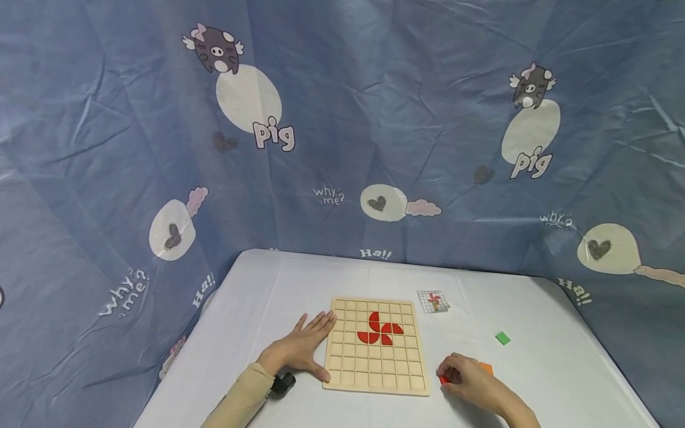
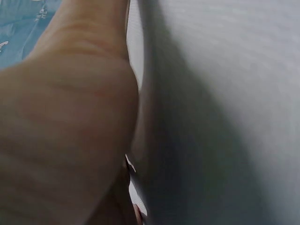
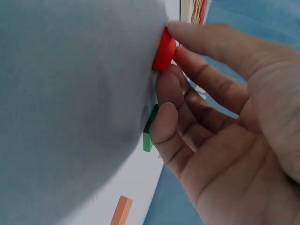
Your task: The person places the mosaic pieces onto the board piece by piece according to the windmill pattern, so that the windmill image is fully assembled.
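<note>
A wooden grid board point(image 1: 355, 364) lies on the white table, and several red quarter-round pieces point(image 1: 368, 337) form a pinwheel on it. My left hand point(image 1: 301, 349) rests along the board's left edge, fingers and thumb spread, fingertips on the rim. To the right of the board, my right hand point(image 1: 467, 378) pinches another red piece point(image 3: 164, 50) between thumb and finger, low over the table. In the right wrist view this piece stands tilted on edge; whether it touches the cloth I cannot tell. The left wrist view holds mostly the left hand's base point(image 2: 70, 131) and shadowed cloth.
Behind the right hand an orange piece point(image 1: 486, 368) is partly hidden. A green piece point(image 1: 502, 338) lies farther back on the right. A small picture card point(image 1: 432, 301) with a pinwheel design sits beyond the board's far right corner. Blue printed curtain point(image 1: 342, 119) surrounds the table.
</note>
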`<move>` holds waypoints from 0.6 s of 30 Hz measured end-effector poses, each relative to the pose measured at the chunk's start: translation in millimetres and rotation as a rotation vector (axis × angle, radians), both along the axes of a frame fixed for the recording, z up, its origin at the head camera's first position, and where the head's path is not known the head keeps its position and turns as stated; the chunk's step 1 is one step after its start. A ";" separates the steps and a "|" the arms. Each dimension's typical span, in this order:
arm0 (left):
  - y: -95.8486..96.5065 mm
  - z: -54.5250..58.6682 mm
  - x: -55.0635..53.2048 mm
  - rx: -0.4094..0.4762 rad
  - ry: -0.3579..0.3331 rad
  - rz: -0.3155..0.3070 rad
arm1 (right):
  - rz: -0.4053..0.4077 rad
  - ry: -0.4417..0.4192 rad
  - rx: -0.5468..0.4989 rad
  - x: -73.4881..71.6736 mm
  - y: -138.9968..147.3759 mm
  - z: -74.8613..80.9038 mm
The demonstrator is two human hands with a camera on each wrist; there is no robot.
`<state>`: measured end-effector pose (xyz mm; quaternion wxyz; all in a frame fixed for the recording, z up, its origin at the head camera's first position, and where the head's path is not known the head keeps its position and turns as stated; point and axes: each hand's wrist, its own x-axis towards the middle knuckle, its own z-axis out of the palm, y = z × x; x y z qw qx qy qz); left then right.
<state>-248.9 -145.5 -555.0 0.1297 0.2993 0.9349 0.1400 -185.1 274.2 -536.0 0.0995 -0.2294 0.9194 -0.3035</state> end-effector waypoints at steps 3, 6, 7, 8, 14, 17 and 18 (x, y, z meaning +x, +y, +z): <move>-0.1 0.7 -0.5 -0.001 0.001 -0.001 | -0.031 0.066 0.023 -3.4 -0.5 -0.4; -0.1 0.6 -0.5 -0.003 0.001 0.000 | -0.053 0.109 0.027 -7.9 -0.7 -1.8; 0.0 0.4 -0.3 -0.002 -0.001 0.000 | -0.062 0.115 0.030 -9.8 -0.9 -2.3; 0.0 0.2 -0.1 -0.001 -0.002 0.001 | -0.072 0.119 0.032 -11.9 -1.3 -2.7; 0.6 -1.1 0.6 0.000 0.003 0.003 | -0.158 0.136 0.083 -28.4 -3.7 -3.2; 0.7 -1.8 0.6 -0.007 0.011 0.003 | -0.193 0.139 0.102 -37.7 -4.7 -3.0; 0.7 -1.8 0.6 -0.009 0.014 0.002 | -0.202 0.138 0.108 -40.6 -5.0 -2.9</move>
